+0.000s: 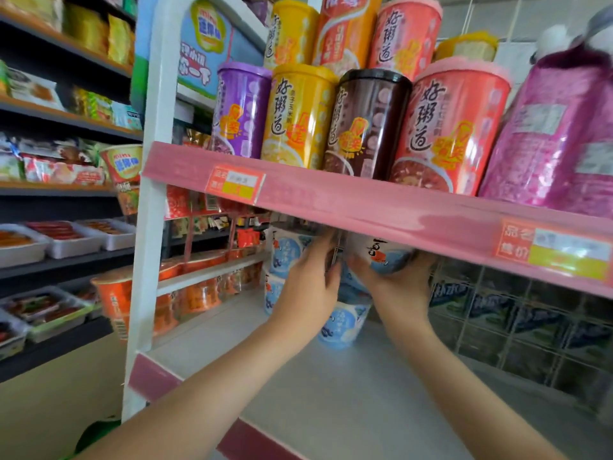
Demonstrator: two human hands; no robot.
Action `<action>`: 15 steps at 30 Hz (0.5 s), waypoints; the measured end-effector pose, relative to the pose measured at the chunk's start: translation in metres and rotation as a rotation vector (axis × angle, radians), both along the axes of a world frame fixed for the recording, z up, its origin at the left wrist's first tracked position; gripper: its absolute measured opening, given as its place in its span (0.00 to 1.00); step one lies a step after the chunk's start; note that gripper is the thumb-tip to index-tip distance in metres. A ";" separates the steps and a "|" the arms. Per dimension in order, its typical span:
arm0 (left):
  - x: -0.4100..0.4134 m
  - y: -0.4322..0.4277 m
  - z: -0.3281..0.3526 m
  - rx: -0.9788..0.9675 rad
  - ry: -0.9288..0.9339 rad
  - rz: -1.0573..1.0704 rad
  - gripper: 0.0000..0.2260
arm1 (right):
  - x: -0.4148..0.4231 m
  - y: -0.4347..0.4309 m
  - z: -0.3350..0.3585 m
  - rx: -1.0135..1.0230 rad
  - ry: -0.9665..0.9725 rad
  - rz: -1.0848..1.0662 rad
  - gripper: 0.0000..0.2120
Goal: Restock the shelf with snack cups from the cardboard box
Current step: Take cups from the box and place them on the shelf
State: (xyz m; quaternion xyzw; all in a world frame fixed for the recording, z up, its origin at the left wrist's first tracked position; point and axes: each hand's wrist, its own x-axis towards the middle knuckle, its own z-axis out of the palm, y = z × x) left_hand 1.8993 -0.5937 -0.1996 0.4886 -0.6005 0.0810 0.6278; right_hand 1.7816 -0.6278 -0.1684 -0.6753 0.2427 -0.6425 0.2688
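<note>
I judge the placing step in hand: on the lower shelf (298, 376), blue-and-white cups (341, 323) stand stacked at the back, and one more cup (381, 257) is held just under the pink edge (365, 207) above. The right hand (401, 287) has its fingers (356, 267) clamped round this cup, which next needs seating squarely on the stack; the left hand (308, 287) lies against the stack, and I cannot tell its grip. The edge hides the cup tops, blur smears the labels, and the box is out of view.
</note>
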 end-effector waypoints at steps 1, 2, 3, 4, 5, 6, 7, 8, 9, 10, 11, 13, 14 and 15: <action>0.002 -0.004 -0.002 0.025 0.023 -0.019 0.22 | 0.003 -0.002 0.001 0.015 0.009 0.000 0.22; 0.004 -0.008 -0.005 0.042 0.026 -0.025 0.24 | 0.007 -0.006 -0.001 0.029 0.024 -0.011 0.22; 0.005 -0.011 -0.007 0.062 0.019 -0.025 0.25 | 0.012 -0.012 -0.003 0.044 0.044 -0.034 0.23; 0.007 -0.017 -0.010 0.090 0.013 -0.024 0.25 | 0.016 -0.019 -0.007 0.066 0.066 -0.078 0.25; 0.008 -0.023 -0.013 0.130 0.014 -0.026 0.26 | 0.021 -0.027 -0.013 0.083 0.093 -0.113 0.30; 0.008 -0.030 -0.015 0.182 0.023 -0.028 0.26 | 0.025 -0.033 -0.019 0.109 0.136 -0.130 0.35; 0.007 -0.035 -0.017 0.236 0.036 -0.029 0.27 | 0.028 -0.038 -0.024 0.139 0.184 -0.133 0.39; 0.007 -0.040 -0.019 0.274 0.050 -0.030 0.28 | 0.029 -0.039 -0.027 0.167 0.242 -0.124 0.39; 0.008 -0.043 -0.019 0.288 0.066 -0.034 0.28 | 0.027 -0.040 -0.030 0.178 0.291 -0.105 0.39; 0.008 -0.046 -0.019 0.294 0.076 -0.035 0.28 | 0.024 -0.040 -0.033 0.174 0.332 -0.091 0.38; 0.009 -0.047 -0.019 0.298 0.072 -0.030 0.28 | 0.022 -0.041 -0.036 0.158 0.366 -0.088 0.37; 0.010 -0.050 -0.019 0.303 0.058 -0.023 0.29 | 0.018 -0.041 -0.040 0.118 0.415 -0.107 0.38; 0.010 -0.052 -0.020 0.304 0.063 -0.025 0.30 | 0.019 -0.040 -0.042 0.097 0.430 -0.127 0.39; 0.008 -0.053 -0.021 0.305 0.073 -0.021 0.32 | 0.020 -0.041 -0.044 0.074 0.442 -0.154 0.39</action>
